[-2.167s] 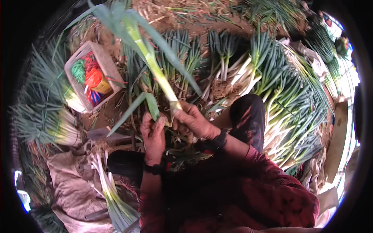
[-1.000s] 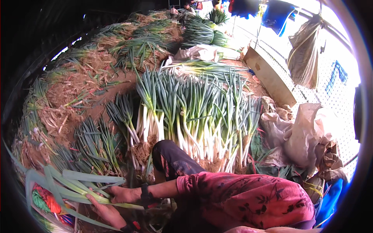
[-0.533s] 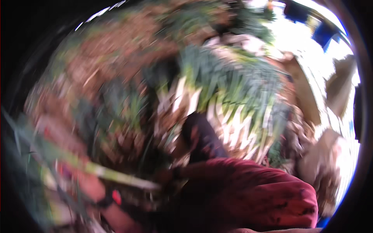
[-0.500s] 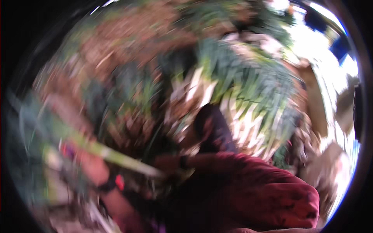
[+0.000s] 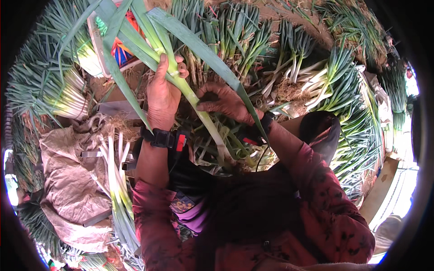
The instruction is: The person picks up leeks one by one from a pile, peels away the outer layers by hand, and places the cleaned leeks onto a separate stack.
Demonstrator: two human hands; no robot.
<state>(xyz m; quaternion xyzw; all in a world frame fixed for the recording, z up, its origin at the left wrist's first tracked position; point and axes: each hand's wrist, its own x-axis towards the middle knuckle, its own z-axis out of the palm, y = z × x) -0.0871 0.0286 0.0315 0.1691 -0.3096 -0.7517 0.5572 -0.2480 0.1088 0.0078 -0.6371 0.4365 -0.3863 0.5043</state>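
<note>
A long leek (image 5: 209, 123) lies slantwise before me, its broad green leaves toward the upper left and its pale root end low near my lap. My left hand (image 5: 163, 97) is closed round the upper stalk, just below where the leaves fan out. Beside the stalk's middle is my right hand (image 5: 228, 103), thumb and forefinger apart with their tips at the stalk's edge; I cannot tell whether they touch it. One drooping leaf crosses in front of the right hand. Peeled leaf scraps (image 5: 266, 156) lie beneath the stalk.
Several white-stemmed leeks (image 5: 118, 167) lie left of my left forearm by a brown cloth sack (image 5: 72, 180). A pale crate (image 5: 103, 56) with coloured ties stands at the upper left. Leek bundles (image 5: 68, 92) and loose leeks (image 5: 355, 135) lie around me.
The view has swung and sharpened from a blur. The leek has come from the lower left to in front of me, and my right hand is now beside its stalk.
</note>
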